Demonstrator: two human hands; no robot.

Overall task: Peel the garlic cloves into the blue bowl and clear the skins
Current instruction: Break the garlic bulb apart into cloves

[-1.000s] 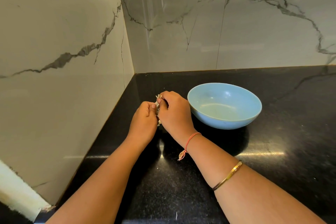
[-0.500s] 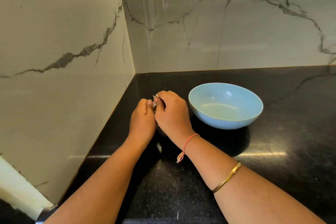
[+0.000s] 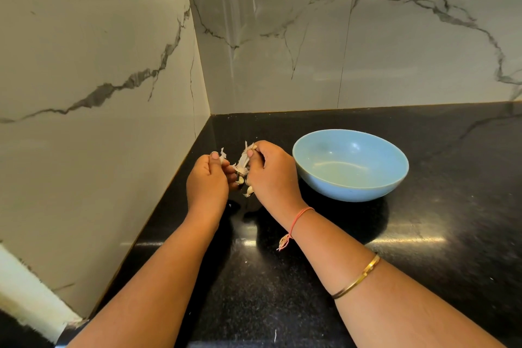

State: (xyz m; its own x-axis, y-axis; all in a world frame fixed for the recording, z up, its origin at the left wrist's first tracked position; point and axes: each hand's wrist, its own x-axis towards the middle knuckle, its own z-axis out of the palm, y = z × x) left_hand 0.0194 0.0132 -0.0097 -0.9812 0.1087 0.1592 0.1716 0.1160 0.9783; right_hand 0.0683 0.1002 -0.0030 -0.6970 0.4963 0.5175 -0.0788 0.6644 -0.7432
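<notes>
The blue bowl (image 3: 350, 165) stands on the black counter, and nothing shows inside it. Just left of it my right hand (image 3: 272, 175) grips a garlic head (image 3: 243, 164) with papery white skin sticking up from the fingers. A few loose cloves (image 3: 248, 191) show below, between the two hands. My left hand (image 3: 207, 181) pinches a torn strip of skin (image 3: 223, 156) between thumb and fingers, a short gap away from the garlic.
The black counter (image 3: 423, 234) runs into a corner of marble walls (image 3: 99, 93) at the left and back. A small white fleck lies near the front edge (image 3: 275, 335). The counter's near left edge drops off at the bottom left.
My hands, pressed together on the garlic before, have pulled apart. A strip of skin has torn off in the left hand and loose cloves now show between them.
</notes>
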